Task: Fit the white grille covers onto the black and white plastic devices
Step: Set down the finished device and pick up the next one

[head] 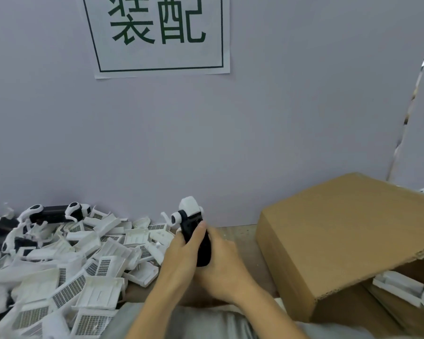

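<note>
Grey wall panel (pixel 255 118) stands behind the table and carries a white paper sign (pixel 160 33) with green characters in a green frame. Brown cardboard box (pixel 340 241) fills the right side of the table (pixel 238 232), one flap folded out over its front; under the flap, at the box's right edge, white plastic parts (pixel 402 289) lie inside. Along the left edge spreads a heap of white grille covers (pixel 83 265), many showing a dark mesh window, with black and white devices (pixel 52 214) lying at the heap's far side against the wall. Near the middle of the table, between heap and box, both hands hold one device (pixel 194 231) upright: a long black body with a white block on top and a round white piece at its left side. The left hand (pixel 181 260) wraps it with the thumb pressed on its front; the right hand (pixel 223 265) curls round it from the right.
</note>
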